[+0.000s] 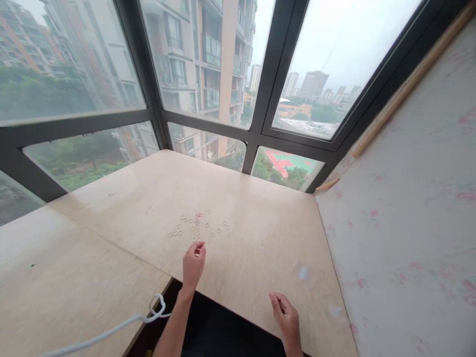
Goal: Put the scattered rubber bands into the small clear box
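Note:
Small thin rings [198, 223] lie scattered flat on the pale wooden surface, several of them crowded together and a few reddish ones at the far side of the group. At the near edge of this group is my left hand [194, 263], its fingers curled into a pinch beside the closest rings. Whether a ring sits between those fingertips is too small to tell. Farther right and closer to me, my right hand [287, 320] hovers over or rests near the board, thumb and fingers drawn together. Anything inside it is hidden.
A white cable [104, 337] loops in at the lower left. The board's front edge drops to a dark gap [223, 322] below my arms. Dark-framed windows [208, 126] close off the back; a flowered wall [401, 223] stands at the right.

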Tool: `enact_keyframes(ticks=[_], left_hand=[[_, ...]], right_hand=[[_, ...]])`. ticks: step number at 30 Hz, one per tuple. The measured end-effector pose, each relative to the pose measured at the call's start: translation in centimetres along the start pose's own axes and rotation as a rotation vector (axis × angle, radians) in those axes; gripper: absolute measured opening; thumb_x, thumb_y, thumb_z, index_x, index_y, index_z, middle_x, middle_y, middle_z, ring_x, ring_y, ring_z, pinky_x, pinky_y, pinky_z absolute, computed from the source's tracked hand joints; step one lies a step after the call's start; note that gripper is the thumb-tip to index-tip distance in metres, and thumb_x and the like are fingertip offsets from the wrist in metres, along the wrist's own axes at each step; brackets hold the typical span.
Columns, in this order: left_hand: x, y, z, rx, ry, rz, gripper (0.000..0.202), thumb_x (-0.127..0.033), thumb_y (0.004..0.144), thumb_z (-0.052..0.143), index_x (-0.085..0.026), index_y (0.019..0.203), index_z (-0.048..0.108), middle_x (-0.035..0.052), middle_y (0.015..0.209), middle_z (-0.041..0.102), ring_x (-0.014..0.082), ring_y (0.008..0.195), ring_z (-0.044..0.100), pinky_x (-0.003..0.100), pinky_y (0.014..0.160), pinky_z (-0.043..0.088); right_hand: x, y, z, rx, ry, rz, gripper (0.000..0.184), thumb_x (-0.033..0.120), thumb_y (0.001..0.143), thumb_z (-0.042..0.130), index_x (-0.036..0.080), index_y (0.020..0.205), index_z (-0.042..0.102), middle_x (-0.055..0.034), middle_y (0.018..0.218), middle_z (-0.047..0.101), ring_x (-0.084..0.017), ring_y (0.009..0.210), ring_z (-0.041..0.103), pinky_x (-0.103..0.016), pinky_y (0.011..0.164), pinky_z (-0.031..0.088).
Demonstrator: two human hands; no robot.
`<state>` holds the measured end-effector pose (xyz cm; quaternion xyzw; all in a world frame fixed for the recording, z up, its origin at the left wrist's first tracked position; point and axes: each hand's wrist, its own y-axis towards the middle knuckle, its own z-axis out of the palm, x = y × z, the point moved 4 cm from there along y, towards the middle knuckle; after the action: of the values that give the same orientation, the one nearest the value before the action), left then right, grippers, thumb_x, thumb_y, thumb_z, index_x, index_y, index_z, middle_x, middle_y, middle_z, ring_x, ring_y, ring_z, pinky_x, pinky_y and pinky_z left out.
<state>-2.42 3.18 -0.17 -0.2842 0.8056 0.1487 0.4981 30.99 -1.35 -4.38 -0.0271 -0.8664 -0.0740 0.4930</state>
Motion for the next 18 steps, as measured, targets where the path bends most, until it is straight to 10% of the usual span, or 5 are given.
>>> enact_keyframes(ticks=[7,18], left_hand=[[2.9,5.2,-2.3,0.014,0.556,0.115,0.033,-0.017,0.081,0.048,-0.009,0.111,0.061,0.0156,0.107,0.061,0.0257,0.099,0.059,0.035,0.088,0.043],[3.3,8.3,-1.8,0.248,0.594,0.161,0.018,-0.022,0.087,0.048,-0.019,0.092,0.065,0.0070,0.096,0.064,0.0195,0.085,0.060,0.027,0.069,0.040]], right_hand=[[-0.3,-0.4,1.9,-0.050,-0.299,-0.267,0.057,0.060,0.088,0.041,0.015,0.076,0.074,0.0020,0.042,0.045,-0.012,0.037,0.044,-0.020,0.041,0.037],[0.0,-0.7,2.5,-0.101,-0.547,-0.377,0.055,0.051,0.095,0.034,0.018,0.079,0.075,-0.0006,0.045,0.054,-0.012,0.037,0.052,-0.021,0.042,0.035]])
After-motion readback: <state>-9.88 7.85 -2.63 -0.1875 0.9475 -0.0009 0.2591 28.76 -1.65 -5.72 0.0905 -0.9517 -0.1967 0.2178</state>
